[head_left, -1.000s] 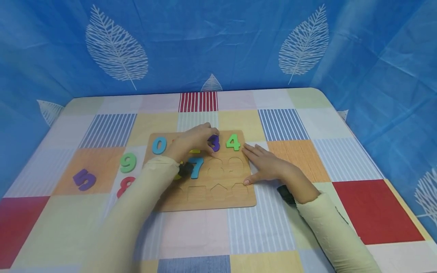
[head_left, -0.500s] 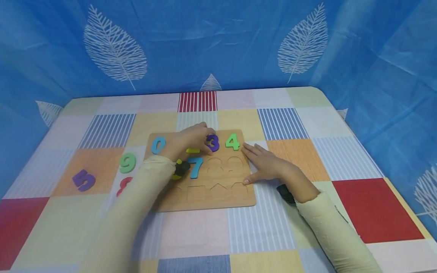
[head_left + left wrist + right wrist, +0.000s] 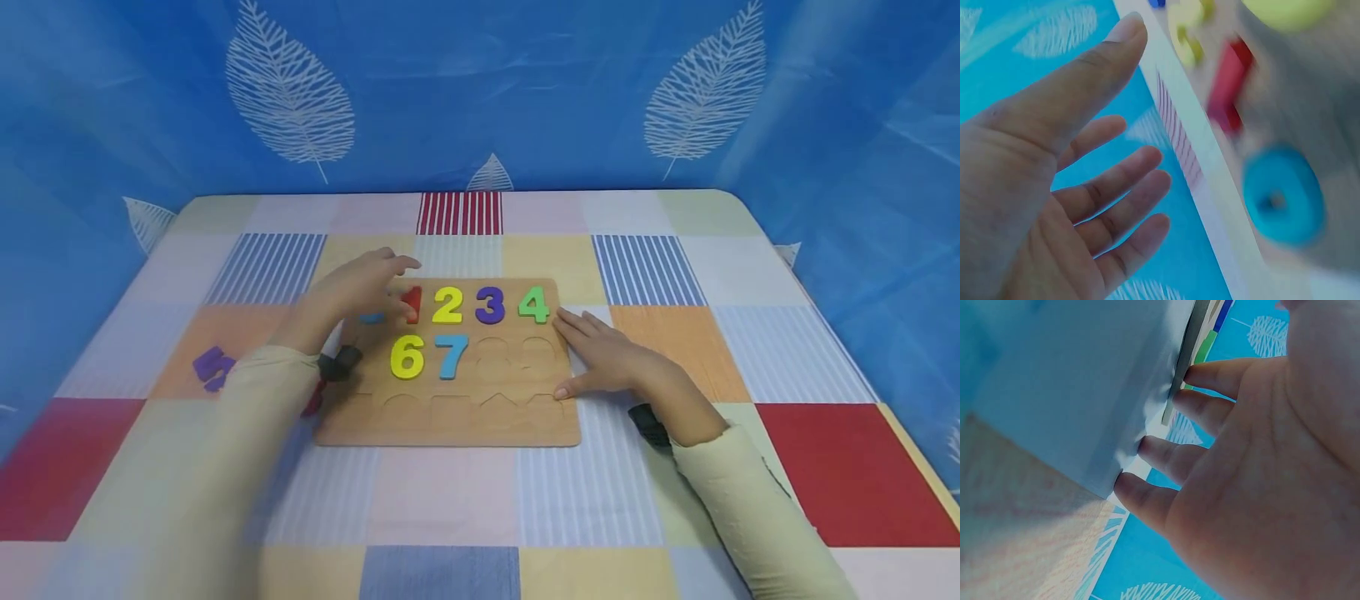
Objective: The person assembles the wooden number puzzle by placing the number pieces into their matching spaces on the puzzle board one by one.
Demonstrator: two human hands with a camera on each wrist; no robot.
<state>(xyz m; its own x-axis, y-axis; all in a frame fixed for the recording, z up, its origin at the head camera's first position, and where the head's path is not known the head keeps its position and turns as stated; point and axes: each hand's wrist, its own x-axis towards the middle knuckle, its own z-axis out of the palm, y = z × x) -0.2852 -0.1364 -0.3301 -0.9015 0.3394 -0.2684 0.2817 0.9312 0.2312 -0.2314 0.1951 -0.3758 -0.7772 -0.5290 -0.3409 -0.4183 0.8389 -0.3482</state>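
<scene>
A wooden number board [image 3: 450, 429] lies on the cloth. Along its top row sit a red 1 [image 3: 412, 305], yellow 2 [image 3: 447, 305], purple 3 [image 3: 490, 306] and green 4 [image 3: 534, 305]. Below them are a yellow 6 [image 3: 407, 357] and blue 7 [image 3: 452, 356]. My left hand [image 3: 356, 287] hovers over the board's upper left, fingers spread and holding nothing, partly covering the blue 0 [image 3: 1284, 195]. My right hand [image 3: 611, 358] rests at the board's right edge, its fingertips against the side.
A purple 5 [image 3: 213, 367] lies on the patchwork cloth [image 3: 442, 500] to the left, partly behind the left sleeve. A bit of the red 8 [image 3: 313, 400] shows by the left wrist. Blue leaf-print fabric [image 3: 487, 92] stands behind the table.
My left hand has let go of the purple 3 and moved left, uncovering the 2 and 6. The green 9 is now hidden. My right hand stays at the board's edge; the head view shifts slightly.
</scene>
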